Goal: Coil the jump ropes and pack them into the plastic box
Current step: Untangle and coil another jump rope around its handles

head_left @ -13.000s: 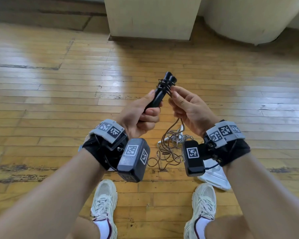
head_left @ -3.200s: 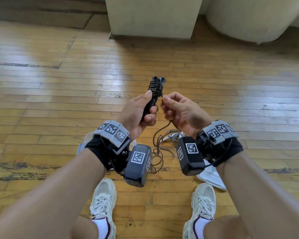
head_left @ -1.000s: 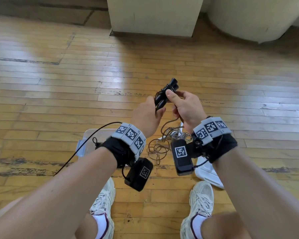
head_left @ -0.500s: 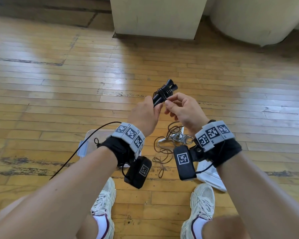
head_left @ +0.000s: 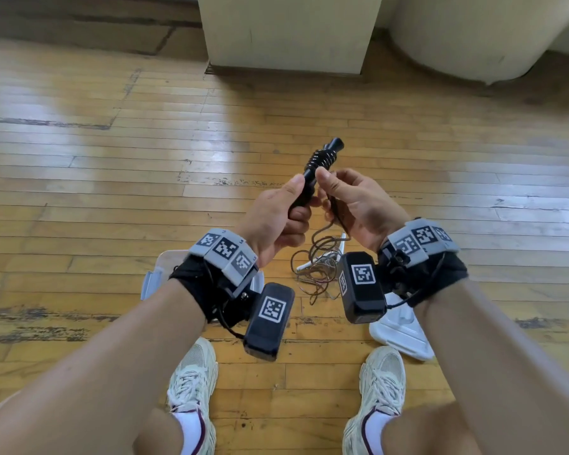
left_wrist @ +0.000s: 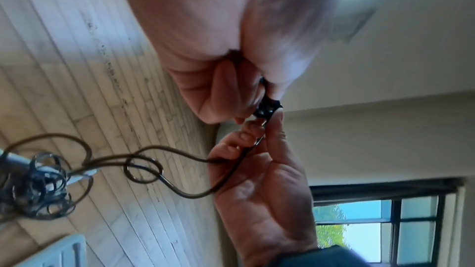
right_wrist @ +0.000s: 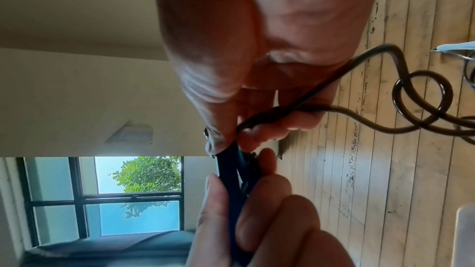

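Note:
Two black jump-rope handles (head_left: 321,160) are held together, tilted up and to the right, with several turns of dark rope wound round their upper part. My left hand (head_left: 286,208) grips their lower part. Just right of them, my right hand (head_left: 327,188) pinches the dark rope (right_wrist: 411,98) between thumb and fingers close to the handles (right_wrist: 231,172). From there the rope hangs down to a tangled pile (head_left: 319,270) on the floor. The clear plastic box (head_left: 153,277) stands on the floor, mostly hidden behind my left wrist.
A white lid (head_left: 403,333) lies on the wooden floor under my right wrist. A white handle (head_left: 309,265) of another rope sticks out of the pile. My two shoes (head_left: 194,372) are near the bottom edge. A pillar base (head_left: 286,34) stands farther off.
My right hand has come round the handles with the rope and now pinches it just below the wound band. The left hand has turned a little, still gripping the handles.

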Demonstrator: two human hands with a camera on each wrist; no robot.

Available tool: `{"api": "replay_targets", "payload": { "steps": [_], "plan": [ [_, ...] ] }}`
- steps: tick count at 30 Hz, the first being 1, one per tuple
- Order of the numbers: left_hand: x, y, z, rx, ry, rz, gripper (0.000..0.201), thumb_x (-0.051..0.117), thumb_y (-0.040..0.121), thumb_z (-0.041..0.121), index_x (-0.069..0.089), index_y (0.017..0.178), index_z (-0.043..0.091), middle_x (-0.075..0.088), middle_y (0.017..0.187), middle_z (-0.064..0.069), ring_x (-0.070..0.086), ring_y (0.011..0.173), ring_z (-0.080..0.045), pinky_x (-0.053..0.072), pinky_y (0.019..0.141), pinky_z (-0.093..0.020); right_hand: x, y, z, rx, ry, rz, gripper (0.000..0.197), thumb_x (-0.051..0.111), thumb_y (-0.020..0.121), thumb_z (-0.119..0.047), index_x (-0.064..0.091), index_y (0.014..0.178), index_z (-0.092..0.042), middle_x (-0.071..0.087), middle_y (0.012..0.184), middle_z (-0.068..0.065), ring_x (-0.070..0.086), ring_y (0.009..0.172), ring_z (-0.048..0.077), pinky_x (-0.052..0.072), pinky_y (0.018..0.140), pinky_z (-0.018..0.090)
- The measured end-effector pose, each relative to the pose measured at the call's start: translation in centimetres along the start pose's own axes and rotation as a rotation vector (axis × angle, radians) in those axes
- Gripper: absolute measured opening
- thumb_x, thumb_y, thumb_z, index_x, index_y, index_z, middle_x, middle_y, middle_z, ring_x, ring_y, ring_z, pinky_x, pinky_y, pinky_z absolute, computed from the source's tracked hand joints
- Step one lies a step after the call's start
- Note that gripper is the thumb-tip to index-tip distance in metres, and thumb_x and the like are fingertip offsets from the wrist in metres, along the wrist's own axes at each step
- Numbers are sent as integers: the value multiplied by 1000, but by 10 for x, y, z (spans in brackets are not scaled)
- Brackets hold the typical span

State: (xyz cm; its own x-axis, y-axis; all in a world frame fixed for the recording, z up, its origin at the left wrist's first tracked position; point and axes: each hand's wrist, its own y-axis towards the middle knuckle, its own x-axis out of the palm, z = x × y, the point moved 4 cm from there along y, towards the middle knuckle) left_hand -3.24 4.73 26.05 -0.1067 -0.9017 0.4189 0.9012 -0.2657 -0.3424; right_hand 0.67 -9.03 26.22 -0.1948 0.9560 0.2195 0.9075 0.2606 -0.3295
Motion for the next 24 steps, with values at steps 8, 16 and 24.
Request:
{"api": "replay_targets", "payload": {
  "steps": [8, 16, 24],
  "plan": [
    [2, -14, 12, -74, 7, -103, 49, 29, 108, 46, 54, 101, 5, 43, 57, 4, 30, 39, -2, 30, 39, -16, 15, -5, -2, -81, 117, -55, 21, 63, 97, -21, 60, 114, -9, 68, 83, 1, 53, 59, 9, 38, 57, 23],
    [-17, -14, 13, 163, 624, 295, 30, 54, 102, 35, 56, 115, 8, 65, 98, -5, 62, 69, -15, 55, 57, -27, 14, -11, 16, -121, -71, 259, 44, 77, 88, -29, 62, 122, -6, 72, 87, 6, 54, 56, 8, 44, 52, 25],
    [5, -31, 2, 391, 1735, 365, 68, 52, 94, 54, 34, 145, 13, 50, 136, -10, 49, 119, -29, 44, 100, -42, 15, -23, 23, -96, -52, 371, 44, 77, 87, -33, 63, 120, -8, 73, 91, 4, 58, 58, 7, 47, 54, 23]
  ]
}}
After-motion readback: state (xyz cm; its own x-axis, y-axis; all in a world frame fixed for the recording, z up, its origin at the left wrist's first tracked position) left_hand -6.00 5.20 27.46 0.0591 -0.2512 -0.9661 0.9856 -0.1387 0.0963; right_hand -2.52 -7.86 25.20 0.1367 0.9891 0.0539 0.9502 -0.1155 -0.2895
